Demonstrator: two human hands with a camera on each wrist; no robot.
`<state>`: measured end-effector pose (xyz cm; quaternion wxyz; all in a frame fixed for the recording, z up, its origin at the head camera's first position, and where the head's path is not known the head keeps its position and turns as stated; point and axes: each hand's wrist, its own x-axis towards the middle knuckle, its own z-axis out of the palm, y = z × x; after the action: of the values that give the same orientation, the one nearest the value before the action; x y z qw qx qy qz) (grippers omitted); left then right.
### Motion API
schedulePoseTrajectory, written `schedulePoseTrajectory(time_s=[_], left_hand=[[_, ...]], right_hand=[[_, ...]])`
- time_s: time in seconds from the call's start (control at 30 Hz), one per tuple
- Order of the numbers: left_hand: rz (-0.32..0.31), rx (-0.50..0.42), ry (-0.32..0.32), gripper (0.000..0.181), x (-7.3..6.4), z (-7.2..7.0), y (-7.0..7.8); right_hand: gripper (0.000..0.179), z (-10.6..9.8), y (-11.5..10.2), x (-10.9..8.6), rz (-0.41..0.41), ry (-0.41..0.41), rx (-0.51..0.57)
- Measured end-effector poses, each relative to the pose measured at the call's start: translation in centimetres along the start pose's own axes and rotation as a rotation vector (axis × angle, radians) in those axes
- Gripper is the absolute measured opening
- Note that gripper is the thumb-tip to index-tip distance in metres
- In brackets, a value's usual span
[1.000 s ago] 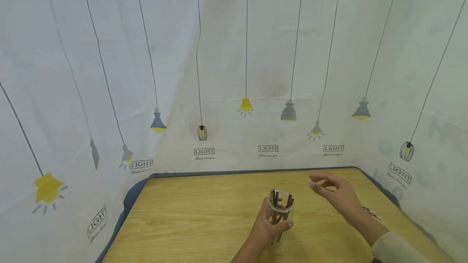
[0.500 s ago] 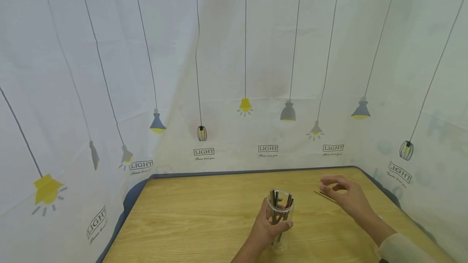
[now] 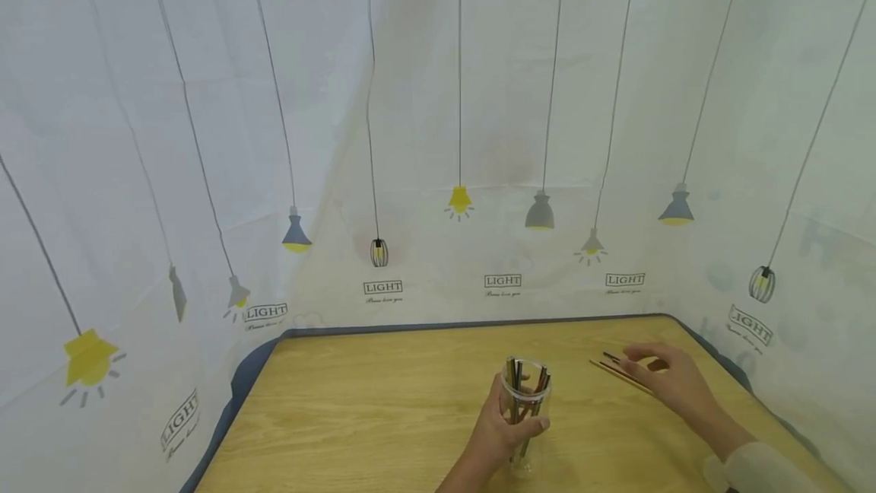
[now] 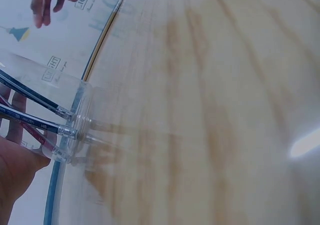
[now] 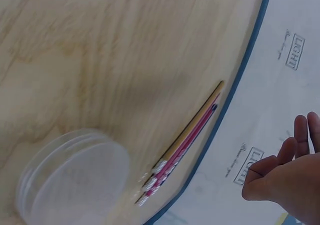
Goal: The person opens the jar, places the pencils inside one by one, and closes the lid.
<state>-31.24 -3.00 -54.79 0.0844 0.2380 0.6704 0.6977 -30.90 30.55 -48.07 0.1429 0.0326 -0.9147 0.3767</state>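
My left hand (image 3: 503,428) grips a clear glass jar (image 3: 525,394), its fingers and thumb wrapped round the side. Several pencils (image 3: 518,380) stand tilted inside the jar, dark ones and a red one; the left wrist view shows HB printed on one pencil (image 4: 30,119). Over the right part of the table is my right hand (image 3: 674,379), its fingers bent loosely and nothing seen between them. Beside and partly behind it, a few loose pencils (image 3: 619,373) lie close together. In the right wrist view these pencils (image 5: 187,140) look tan, red and dark, with pale ends.
A round, translucent white thing (image 5: 80,185) lies on the wooden table (image 3: 369,402) in the right wrist view. The table's dark blue edge (image 3: 479,323) meets a white cloth (image 3: 424,135) printed with hanging lamps, which surrounds the back and sides.
My right hand has moved right and slightly toward me, so the far ends of the loose pencils now show. The left hand and jar stay almost in place.
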Motion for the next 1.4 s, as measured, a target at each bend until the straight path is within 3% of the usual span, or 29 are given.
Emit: schedulePoseTrajectory(time_s=[0.27, 0.73, 1.03, 1.4], left_hand=[[-0.008, -0.002, 0.002, 0.074, -0.1, 0.0, 0.2], [-0.049, -0.041, 0.009, 0.075, 0.1, 0.0, -0.1], [-0.040, -0.027, 0.003, 0.074, 0.1, 0.0, -0.1], [-0.031, -0.008, 0.002, 0.074, -0.1, 0.0, 0.2]], right_hand=[[0.051, -0.7, 3.4, 0.2, 0.060, -0.025, -0.106], [0.023, -0.6, 7.5, -0.4, 0.006, -0.040, -0.298], [0.031, -0.6, 8.6, -1.0, 0.259, -0.243, -0.315], [0.024, -0.3, 9.3, -0.5, 0.245, -0.258, -0.385]])
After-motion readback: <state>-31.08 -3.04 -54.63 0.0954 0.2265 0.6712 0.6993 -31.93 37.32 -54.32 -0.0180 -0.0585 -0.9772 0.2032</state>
